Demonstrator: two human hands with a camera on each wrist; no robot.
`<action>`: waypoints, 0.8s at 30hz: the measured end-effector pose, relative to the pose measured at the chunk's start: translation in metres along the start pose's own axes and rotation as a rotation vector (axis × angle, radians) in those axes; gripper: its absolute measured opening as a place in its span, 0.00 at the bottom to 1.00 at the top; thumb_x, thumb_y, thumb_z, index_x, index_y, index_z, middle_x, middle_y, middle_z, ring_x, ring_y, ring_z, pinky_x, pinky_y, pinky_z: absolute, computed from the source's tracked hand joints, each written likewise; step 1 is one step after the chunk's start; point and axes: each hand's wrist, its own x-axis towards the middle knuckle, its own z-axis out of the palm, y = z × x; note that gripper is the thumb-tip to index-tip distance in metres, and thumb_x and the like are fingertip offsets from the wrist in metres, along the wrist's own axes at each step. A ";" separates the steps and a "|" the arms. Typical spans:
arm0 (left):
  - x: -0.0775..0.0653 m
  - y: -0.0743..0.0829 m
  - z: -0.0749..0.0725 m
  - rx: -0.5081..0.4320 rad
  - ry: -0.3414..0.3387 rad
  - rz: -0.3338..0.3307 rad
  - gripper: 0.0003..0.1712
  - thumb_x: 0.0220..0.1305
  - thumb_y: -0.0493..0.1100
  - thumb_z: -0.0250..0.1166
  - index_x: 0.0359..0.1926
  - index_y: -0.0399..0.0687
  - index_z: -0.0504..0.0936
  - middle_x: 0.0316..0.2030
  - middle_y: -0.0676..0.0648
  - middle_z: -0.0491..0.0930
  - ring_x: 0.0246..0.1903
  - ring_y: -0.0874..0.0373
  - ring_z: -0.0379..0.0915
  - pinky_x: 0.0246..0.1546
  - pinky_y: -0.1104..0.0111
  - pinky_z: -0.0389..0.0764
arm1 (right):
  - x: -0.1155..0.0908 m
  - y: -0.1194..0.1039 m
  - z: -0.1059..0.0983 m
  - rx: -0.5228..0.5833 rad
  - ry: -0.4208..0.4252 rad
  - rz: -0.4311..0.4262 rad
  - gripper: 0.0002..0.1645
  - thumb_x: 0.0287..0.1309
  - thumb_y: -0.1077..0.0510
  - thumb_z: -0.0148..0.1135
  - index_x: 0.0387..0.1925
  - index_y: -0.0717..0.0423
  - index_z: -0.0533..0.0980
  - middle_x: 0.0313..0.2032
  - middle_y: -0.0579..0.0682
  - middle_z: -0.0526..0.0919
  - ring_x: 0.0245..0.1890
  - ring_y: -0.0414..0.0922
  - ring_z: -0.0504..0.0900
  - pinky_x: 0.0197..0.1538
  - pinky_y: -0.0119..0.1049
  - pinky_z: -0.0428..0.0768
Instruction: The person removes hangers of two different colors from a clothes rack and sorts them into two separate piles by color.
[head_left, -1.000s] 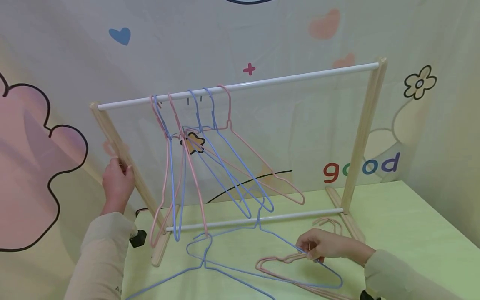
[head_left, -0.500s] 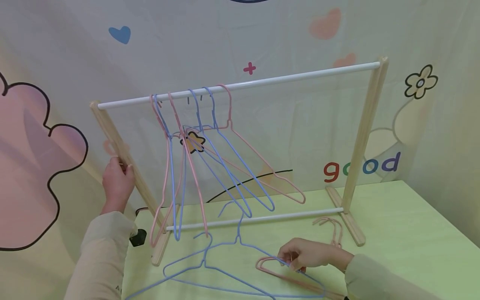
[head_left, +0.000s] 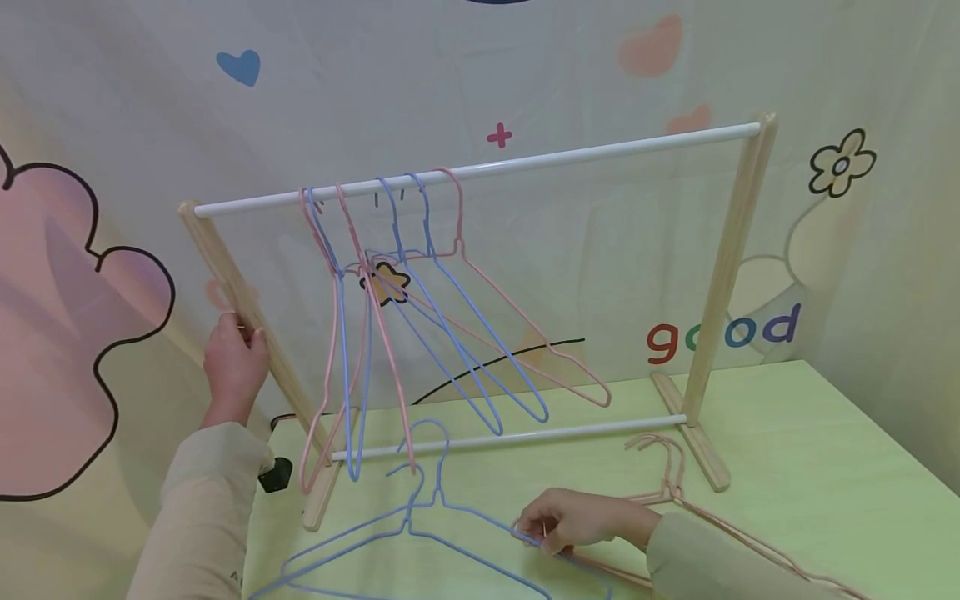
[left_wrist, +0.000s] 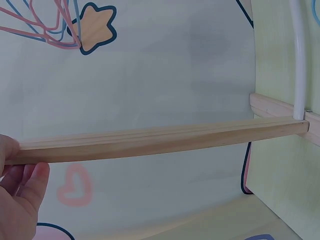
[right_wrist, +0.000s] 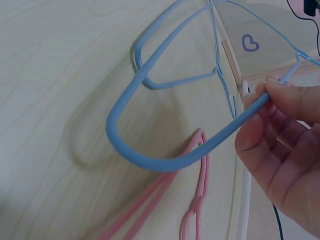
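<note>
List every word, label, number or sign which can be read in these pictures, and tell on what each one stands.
"good": coloured letters on the backdrop; the rack's right post hides part of the first "o".
"+": red sign on the backdrop.
Dark marks on the left sleeve: too small to read.

At right in the frame I read "good" (head_left: 740, 332) on the backdrop (head_left: 585, 75), its first "o" partly covered by a wooden post (head_left: 723, 275). A red plus sign (head_left: 498, 135) sits on the same backdrop, upper centre. The mark (head_left: 237, 576) on my left sleeve (head_left: 198, 517), lower left, is unreadable.
</note>
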 end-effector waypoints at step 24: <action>0.002 -0.002 0.003 0.005 0.041 0.012 0.16 0.62 0.39 0.48 0.44 0.29 0.66 0.36 0.32 0.70 0.37 0.39 0.66 0.40 0.51 0.66 | 0.053 0.013 0.026 0.147 -0.029 0.120 0.11 0.45 0.75 0.53 0.35 0.72 0.72 0.20 0.44 0.69 0.17 0.36 0.68 0.19 0.25 0.69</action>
